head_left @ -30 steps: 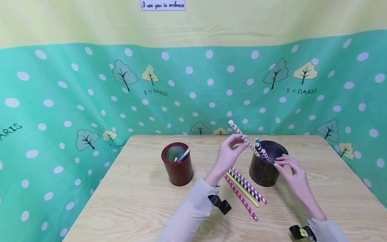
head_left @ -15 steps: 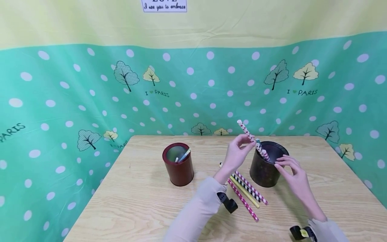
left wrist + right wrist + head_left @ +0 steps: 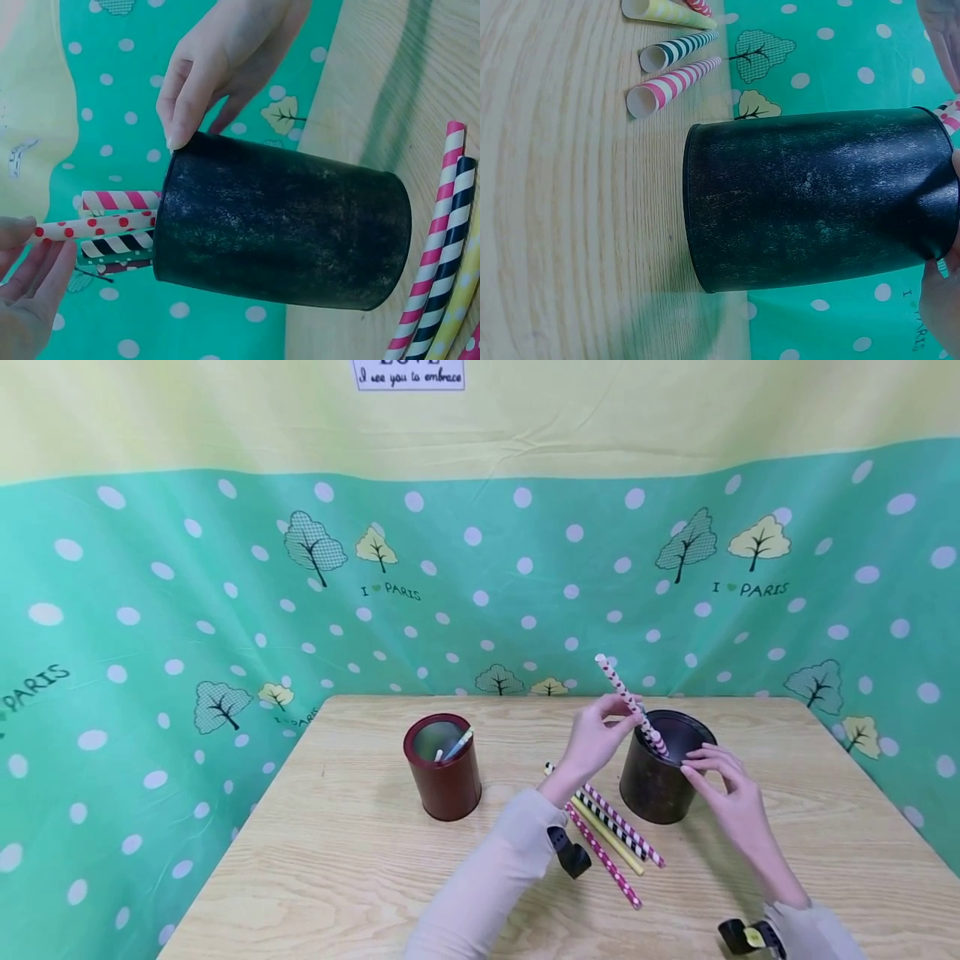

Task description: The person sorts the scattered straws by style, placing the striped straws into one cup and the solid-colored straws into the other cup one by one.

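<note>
My left hand (image 3: pixel 596 739) pinches a white paper straw with red dots (image 3: pixel 105 225) between thumb and fingers. That straw leans, upper end toward the left, its lower end inside the mouth of a dark round can (image 3: pixel 652 793). Beside it in the can are a pink-striped straw (image 3: pixel 124 200), a black-striped straw (image 3: pixel 124 244) and other patterned straws, mostly hidden in the head view. My right hand (image 3: pixel 727 789) grips the can's near right rim, thumb and fingers on either side of the wall. The can stands upright on the table.
Several paper straws lie side by side left of the dark can, among them a yellow one (image 3: pixel 622 847) and a pink dotted one (image 3: pixel 611 868). A dark red can (image 3: pixel 446 789) with a few thin sticks stands further left. A dotted green curtain (image 3: pixel 450 635) hangs behind the table.
The left hand has moved right toward the dark can with the red-dotted straw, whose lower end has gone into the can's mouth. The right hand has stayed on the rim.
</note>
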Available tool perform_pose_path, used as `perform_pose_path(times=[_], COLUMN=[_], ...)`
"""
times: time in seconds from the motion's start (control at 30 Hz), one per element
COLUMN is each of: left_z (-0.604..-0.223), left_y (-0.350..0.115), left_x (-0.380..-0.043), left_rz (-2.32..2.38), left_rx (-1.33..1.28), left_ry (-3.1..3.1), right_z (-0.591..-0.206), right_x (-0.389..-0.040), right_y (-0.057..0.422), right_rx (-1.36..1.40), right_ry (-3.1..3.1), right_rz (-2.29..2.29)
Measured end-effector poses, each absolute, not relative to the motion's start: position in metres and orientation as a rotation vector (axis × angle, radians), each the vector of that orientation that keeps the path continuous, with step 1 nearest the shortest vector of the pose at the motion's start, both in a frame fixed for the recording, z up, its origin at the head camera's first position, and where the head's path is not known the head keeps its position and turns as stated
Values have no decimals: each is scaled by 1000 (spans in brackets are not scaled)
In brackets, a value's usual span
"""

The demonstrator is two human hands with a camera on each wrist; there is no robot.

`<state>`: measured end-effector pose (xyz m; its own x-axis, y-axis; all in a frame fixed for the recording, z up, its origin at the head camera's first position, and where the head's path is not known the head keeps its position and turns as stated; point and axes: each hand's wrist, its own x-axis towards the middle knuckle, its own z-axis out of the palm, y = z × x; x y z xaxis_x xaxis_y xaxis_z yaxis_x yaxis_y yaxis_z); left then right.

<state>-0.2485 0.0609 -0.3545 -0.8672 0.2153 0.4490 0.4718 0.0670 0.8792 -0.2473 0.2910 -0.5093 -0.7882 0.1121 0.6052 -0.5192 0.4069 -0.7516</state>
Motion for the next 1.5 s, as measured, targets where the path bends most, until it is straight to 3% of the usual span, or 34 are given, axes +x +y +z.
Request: perform_pose_path(times=[0.33,0.87,1.5], left_z=[-354,-394,-427], left_y=[54,19,-8], left_x=[-246,-243,-237], left_rz=[-1789,-1796,-1526], left_rx=[-778,-782,-1049], left_ry=[-2227,-2417,-2738], right_z=[-505,-508,-510], right_x=[-246,-246,-248], right_y=[290,293,292], right_rx=[363,338,362], right_ry=[-2085,-2094,-2071], right_rz=[1395,1395,1419])
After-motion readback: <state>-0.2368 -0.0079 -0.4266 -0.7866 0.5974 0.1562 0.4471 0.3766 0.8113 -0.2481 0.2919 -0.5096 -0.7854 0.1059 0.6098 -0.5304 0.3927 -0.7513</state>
